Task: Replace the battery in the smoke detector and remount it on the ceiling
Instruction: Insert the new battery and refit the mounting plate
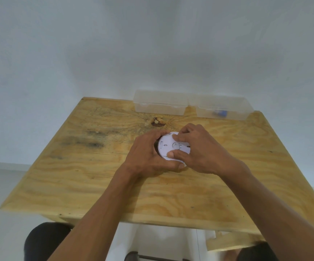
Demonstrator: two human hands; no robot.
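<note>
a: what's the surface like?
b: a plywood table with dark smudges at centre left and a knot above the hands, pushed against a plain pale wall filling the upper frame.
a: and the smoke detector?
b: the white smoke detector sits mid-frame on the wood. the left hand is wrapped around its left rim; the right hand pinches its face, fingers closed on it.
a: anything else?
b: two clear plastic boxes along the far edge; the right one holds something blue.
</note>
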